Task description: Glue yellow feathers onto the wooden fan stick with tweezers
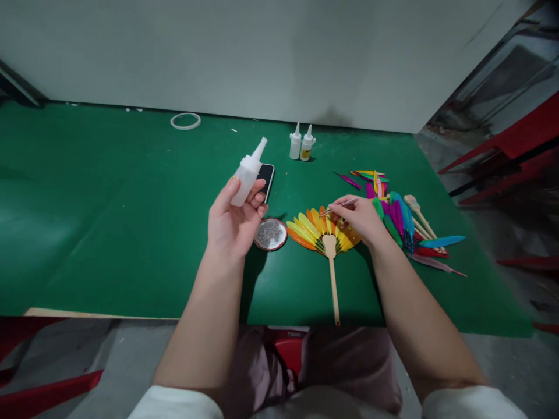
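Yellow and orange feathers spread out from a pale wooden handle on the hand fan [329,245], which lies on the green table [109,233] right of the middle of the near edge, the foot of its handle reaching that edge. The right hand [360,218] is at the fan's upper right feathers, thumb and fingers pinching slim tweezers [343,205] whose tips point left over the top of the fan; whether they touch a feather or grip anything, I can't quite tell.

The left hand [236,224] is raised to the left of the fan, apart from it, fingers wrapped around a translucent squeeze bottle [247,180] with its nozzle tilted up and to the right. Between this hand and the fan sits a round dish [271,234] with a red rim, holding small shiny pieces. A smartphone [267,176] lies behind the left hand, partly hidden by it.

Two small nozzle bottles [295,146] stand side by side near the far edge, and a white ring [186,128] lies near that edge farther left. Toward the right edge, beyond the right hand, lie loose multicoloured feathers [396,216] and wooden fan handles [421,215].
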Motion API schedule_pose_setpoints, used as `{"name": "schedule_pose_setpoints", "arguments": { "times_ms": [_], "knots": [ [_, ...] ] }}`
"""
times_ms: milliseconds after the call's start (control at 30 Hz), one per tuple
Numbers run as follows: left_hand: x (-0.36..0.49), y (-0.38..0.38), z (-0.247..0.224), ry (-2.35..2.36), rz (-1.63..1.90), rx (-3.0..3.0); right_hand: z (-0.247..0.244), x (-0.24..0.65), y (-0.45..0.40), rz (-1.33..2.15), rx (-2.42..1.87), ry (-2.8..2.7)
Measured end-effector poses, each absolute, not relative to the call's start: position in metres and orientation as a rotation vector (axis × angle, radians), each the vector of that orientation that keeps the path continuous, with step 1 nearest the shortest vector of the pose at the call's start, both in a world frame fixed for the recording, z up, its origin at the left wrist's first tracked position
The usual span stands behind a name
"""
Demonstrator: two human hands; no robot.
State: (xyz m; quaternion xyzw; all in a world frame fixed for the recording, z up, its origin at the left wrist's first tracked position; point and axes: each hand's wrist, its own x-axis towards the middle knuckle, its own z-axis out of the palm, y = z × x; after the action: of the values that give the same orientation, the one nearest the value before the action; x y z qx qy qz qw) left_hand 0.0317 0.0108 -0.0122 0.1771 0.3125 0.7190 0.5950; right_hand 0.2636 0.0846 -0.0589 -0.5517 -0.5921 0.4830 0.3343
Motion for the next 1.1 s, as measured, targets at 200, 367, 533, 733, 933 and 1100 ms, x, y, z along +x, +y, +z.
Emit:
{"name": "schedule_pose_setpoints", "arguments": {
  "times_ms": [200,367,533,733,933,1100],
  "knots": [
    [0.0321,0.0102,-0.0114,0.721,1.667,0.402,-0.0581,0.2635,0.0844,1.245,-1.445,-1.581],
    [0.0321,0.0101,-0.0114,0.716,1.673,0.398,-0.0585,0.2635,0.0840,1.244,-1.453,-1.597],
    [0.0321,0.0104,-0.0111,0.775,1.667,0.431,-0.0576,0.2632,0.0835,1.247,-1.456,-1.608],
    [0.0325,0.0098,-0.0101,0.770,1.660,0.433,-0.0557,0.2625,0.0829,1.257,-1.456,-1.612],
    [0.0326,0.0094,-0.0121,0.737,1.661,0.447,-0.0551,0.2635,0.0826,1.277,-1.454,-1.602],
    [0.0323,0.0100,-0.0137,0.718,1.654,0.447,-0.0541,0.2650,0.0826,1.281,-1.456,-1.645]
  ]
}}
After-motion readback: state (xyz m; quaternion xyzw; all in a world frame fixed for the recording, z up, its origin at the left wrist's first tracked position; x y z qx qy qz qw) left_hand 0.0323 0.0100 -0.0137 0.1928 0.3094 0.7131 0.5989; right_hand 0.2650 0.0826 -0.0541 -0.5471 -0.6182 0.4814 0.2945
